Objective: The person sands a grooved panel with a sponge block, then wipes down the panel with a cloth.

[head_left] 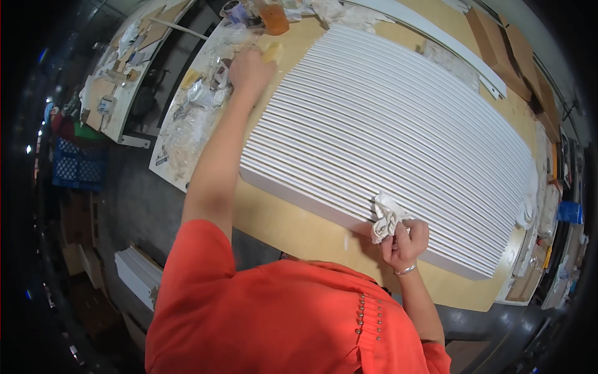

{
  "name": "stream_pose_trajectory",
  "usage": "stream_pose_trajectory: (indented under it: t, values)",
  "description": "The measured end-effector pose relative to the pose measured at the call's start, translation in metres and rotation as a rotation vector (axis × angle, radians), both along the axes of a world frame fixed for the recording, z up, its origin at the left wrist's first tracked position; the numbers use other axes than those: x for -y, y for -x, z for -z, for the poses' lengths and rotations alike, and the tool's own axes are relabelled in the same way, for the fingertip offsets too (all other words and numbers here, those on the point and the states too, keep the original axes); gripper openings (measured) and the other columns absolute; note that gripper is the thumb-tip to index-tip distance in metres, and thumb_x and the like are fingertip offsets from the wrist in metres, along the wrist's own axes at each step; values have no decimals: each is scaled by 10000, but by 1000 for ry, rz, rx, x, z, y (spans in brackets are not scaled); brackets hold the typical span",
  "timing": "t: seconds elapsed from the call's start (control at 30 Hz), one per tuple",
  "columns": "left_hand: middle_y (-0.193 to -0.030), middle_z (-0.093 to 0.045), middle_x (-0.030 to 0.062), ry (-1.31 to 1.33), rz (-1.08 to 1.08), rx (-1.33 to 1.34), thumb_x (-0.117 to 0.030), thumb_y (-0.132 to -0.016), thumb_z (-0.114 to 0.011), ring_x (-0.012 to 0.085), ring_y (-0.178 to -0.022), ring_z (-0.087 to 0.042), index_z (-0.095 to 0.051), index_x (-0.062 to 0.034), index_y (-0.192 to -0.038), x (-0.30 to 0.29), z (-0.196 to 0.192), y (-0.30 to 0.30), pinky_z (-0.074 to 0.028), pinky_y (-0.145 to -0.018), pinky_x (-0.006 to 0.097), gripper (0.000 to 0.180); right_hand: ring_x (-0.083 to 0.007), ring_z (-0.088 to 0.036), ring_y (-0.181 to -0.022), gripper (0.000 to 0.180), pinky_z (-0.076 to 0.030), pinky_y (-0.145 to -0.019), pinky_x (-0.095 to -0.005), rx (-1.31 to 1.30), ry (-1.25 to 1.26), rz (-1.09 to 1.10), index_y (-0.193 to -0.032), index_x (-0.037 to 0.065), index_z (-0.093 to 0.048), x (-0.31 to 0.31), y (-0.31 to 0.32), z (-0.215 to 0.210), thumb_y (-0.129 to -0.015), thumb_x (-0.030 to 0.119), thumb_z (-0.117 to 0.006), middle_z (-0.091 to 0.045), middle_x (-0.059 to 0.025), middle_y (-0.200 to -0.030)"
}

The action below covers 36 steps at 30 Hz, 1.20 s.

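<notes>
A wide block of many thin white strips, lying side by side in rows, fills the middle of the table. My right hand is closed on a crumpled white cloth at the block's near edge. Far to the left, my left hand reaches among clutter beyond the block's left edge. A small yellow piece lies beside it, and a clear cup of orange liquid stands just past it. The fingers of my left hand point away from view, so what they touch is hidden.
Crumpled clear plastic and a silvery container lie along the table's left side. A long white strip and cardboard pieces lie at the back right. A blue crate stands at far left, below a cluttered side table.
</notes>
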<state>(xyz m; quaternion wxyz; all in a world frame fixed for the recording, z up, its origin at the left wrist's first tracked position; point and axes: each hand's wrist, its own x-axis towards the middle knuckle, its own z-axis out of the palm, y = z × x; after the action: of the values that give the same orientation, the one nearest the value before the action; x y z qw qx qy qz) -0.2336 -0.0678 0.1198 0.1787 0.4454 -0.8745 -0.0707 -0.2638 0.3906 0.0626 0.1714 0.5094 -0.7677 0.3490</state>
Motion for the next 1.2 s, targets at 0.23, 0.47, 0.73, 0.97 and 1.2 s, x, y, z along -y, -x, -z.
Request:
stream_pose_trajectory:
  t: [0.23, 0.47, 0.73, 0.97, 1.2]
  values:
    - [-1044, -659, 133, -17, 509, -40, -242, -778, -694, 312, -996, -625, -665, -74, -1040, -95, 22, -22, -506, -834, 417, 312, -293, -476, -678, 275, -361, -578, -389, -1, -34, 7, -908, -8, -633, -4, 2, 2, -777, 234, -623, -522, -141, -806]
    - [-1079, -661, 143, -49, -26, -107, -263, -765, -713, 326, -981, -639, -681, -61, -1060, -29, 17, -96, -503, -851, 414, 359, -289, -480, -679, 263, -369, -579, -385, -25, -15, 11, -905, 1, -644, 1, 0, 6, -772, 227, -625, -524, -138, -801]
    - [-985, -674, 103, -175, 146, 31, -298, -750, -721, 312, -928, -648, -669, -116, -1067, -79, 13, -94, -507, -815, 418, 369, -289, -482, -678, 249, -372, -583, -385, -8, -29, 9, -904, 8, -635, -3, 0, 3, -759, 211, -630, -528, -142, -809]
    - [-1077, -660, 105, -65, 147, -45, -317, -769, -705, 308, -971, -638, -689, -90, -1061, -85, 10, -101, -504, -840, 417, 371, -286, -473, -661, 258, -365, -572, -387, -47, -42, 20, -905, 12, -646, -2, 2, 4, -745, 214, -637, -528, -134, -796]
    - [-1028, -668, 135, -117, -21, 45, -305, -782, -696, 309, -931, -657, -697, -92, -1045, -48, 0, -120, -512, -818, 428, 339, -283, -471, -658, 234, -367, -568, -382, -21, -9, 27, -882, 17, -649, 2, -3, 7, -729, 195, -644, -526, -121, -776]
